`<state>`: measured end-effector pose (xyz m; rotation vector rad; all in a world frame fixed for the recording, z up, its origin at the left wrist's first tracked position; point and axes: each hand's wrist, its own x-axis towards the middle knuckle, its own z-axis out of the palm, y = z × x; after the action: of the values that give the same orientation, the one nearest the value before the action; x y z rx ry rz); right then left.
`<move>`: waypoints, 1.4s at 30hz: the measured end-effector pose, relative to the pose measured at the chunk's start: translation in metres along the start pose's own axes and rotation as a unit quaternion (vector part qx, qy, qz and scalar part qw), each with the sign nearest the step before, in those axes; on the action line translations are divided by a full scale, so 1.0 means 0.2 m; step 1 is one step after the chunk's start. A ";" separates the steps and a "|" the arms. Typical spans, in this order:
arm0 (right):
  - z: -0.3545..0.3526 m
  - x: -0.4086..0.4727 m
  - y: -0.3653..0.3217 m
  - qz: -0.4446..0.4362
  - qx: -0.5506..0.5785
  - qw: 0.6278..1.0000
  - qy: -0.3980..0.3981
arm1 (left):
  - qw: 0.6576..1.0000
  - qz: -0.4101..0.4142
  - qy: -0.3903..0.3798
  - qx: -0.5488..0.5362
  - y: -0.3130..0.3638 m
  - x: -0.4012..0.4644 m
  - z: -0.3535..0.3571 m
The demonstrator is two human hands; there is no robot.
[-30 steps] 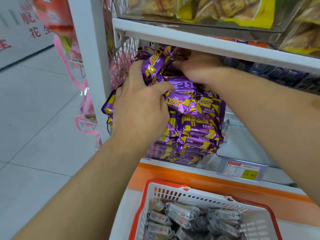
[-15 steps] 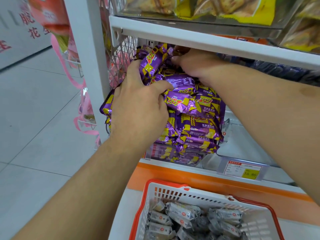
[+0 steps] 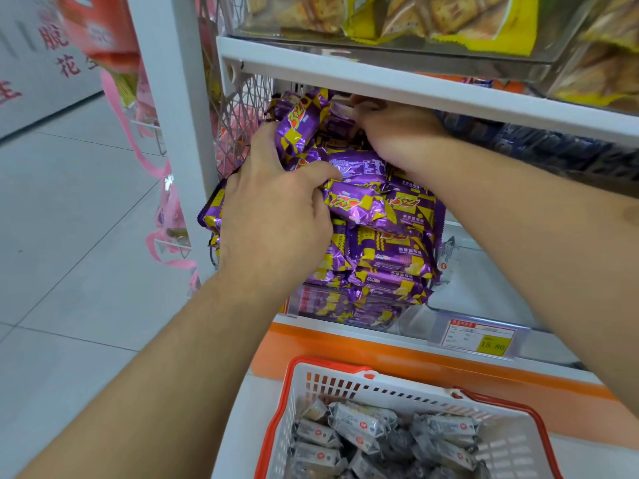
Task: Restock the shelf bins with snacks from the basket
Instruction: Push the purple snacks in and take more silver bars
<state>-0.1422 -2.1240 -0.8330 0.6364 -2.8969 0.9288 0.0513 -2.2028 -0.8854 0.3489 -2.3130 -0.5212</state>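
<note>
"3+2" in red and yellow shows on the purple snack packets [image 3: 377, 202] heaped in the shelf bin, readable on the top packet and upside down on the one below it. A stamped number runs down one packet's edge, too small to read surely. The price tag [image 3: 479, 337] on the bin front reads "15.80" on its yellow patch; its other lines are blurred. Red Chinese characters mark the wall [image 3: 52, 46] at far left, among them "花".

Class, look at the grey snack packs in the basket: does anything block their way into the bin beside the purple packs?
Nothing visible does: the grey packs lie uncovered in the basket, and the clear bin looks open in front.
</note>
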 end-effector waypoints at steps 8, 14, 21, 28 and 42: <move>-0.14 -0.36 0.17 -0.136 0.123 0.977 -0.108 | 1.000 -0.009 -0.001 -0.006 0.00 0.00 0.00; -0.14 -0.38 0.19 -0.185 0.082 0.976 -0.080 | 0.999 -0.031 -0.008 0.001 0.00 -0.01 0.00; -0.14 -0.40 0.22 -0.146 0.152 0.977 0.018 | 0.999 -0.031 -0.003 0.012 0.00 -0.01 0.01; -0.17 -0.41 0.30 -0.036 0.295 0.951 0.085 | 0.999 -0.035 -0.001 0.013 0.00 -0.01 0.01; -0.21 -0.43 0.33 -0.066 0.355 0.932 0.027 | 0.999 -0.037 0.001 0.019 0.01 -0.01 0.01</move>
<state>-0.0943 -2.0190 -0.8480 0.7928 -2.3700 1.9424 0.0511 -2.1995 -0.8863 0.4536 -2.3177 -0.5143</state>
